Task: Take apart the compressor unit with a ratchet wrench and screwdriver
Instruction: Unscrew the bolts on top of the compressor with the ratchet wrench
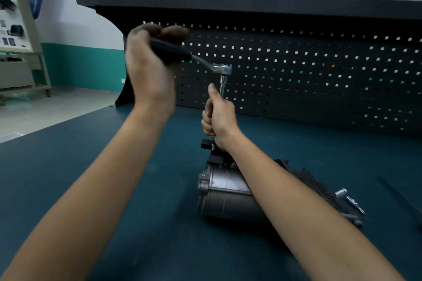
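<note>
Dark teal worktop [114, 189] carries grey metal compressor unit [225, 196], long axis pointing away. Left hand [148, 68] fingers clamped on black-handled ratchet wrench [194, 58]; right hand [219, 116] fingers wrapped round upright chrome extension [223, 83].

Compressor [225, 191] on bench [114, 189]; loose socket [341, 192] right; pegboard [319, 75] behind.

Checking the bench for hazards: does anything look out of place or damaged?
Nothing stands out. The compressor unit lies flat on the bench, the ratchet wrench stands upright over it in both hands, and loose sockets sit apart at right.
</note>
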The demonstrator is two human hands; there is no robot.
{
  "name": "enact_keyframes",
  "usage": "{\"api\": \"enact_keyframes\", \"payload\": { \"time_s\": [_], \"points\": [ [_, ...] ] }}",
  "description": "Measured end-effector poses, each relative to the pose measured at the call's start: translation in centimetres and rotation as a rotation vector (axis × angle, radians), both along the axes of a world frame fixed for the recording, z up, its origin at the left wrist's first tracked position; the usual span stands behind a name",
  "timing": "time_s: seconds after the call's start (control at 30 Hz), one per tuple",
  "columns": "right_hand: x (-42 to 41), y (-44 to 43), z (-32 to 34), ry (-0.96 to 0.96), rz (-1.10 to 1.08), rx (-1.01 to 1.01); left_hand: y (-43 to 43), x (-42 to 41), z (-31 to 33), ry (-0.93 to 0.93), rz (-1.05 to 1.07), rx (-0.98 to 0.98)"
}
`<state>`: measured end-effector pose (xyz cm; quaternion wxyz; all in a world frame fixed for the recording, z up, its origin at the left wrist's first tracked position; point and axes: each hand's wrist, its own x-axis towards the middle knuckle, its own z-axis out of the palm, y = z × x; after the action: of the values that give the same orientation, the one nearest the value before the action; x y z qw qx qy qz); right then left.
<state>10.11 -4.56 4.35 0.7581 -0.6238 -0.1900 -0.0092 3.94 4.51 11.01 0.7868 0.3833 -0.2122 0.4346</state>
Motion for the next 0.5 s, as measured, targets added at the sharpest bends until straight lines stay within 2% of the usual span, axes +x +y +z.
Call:
{"api": "enact_keyframes", "payload": {
  "time_s": [0.07, 0.1, 0.17, 0.23, 0.3, 0.4, 0.5],
  "points": [
    [-0.3, -0.4, 0.1, -0.007, 0.067, -0.016, 2.3, 2.7, 1.1, 0.188, -0.293, -0.357],
    [-0.3, -0.4, 0.1, -0.023, 0.091, -0.033, 3.2, 4.2, 1.2, 0.304, -0.371, -0.411],
    [-0.5, -0.3, 0.4, -0.036, 0.128, -0.079, 3.2, 5.9, 0.2, 0.479, -0.371, -0.323],
    [-0.6, -0.1, 0.4, -0.041, 0.129, -0.097, 3.2, 6.5, -0.3, 0.538, -0.349, -0.254],
    [-0.5, -0.1, 0.3, -0.032, 0.101, -0.087, 2.7, 5.9, -0.5, 0.474, -0.272, -0.227],
    [-0.4, -0.1, 0.4, 0.013, 0.045, -0.096, 1.8, 3.2, -1.2, 0.29, -0.001, -0.17],
    [-0.6, 0.0, 0.6, 0.034, -0.001, -0.132, -0.8, -0.7, -2.6, 0.003, 0.222, 0.061]
  ]
}}
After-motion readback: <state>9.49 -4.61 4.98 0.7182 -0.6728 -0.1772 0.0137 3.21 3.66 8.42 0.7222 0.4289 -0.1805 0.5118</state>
